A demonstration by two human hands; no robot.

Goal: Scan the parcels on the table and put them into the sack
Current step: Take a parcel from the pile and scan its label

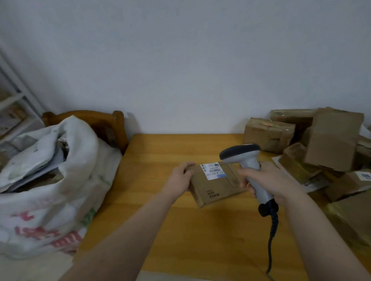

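My left hand [180, 177] grips the left edge of a flat brown cardboard parcel [215, 186] and holds it tilted above the wooden table [183, 235]. A white shipping label [212, 170] with a barcode faces up on the parcel. My right hand [266, 182] grips the handle of a grey barcode scanner [243, 157], whose dark head sits just right of the label. The scanner's black cable [272, 238] hangs down over the table. A white woven sack [47, 187] with red print stands left of the table, open and holding several packets.
A heap of brown cardboard parcels [319, 148] fills the table's right side, reaching the front right corner. A wooden chair back [108, 122] stands behind the sack. Metal shelving [9, 108] with more packets is at the far left. A white wall is behind.
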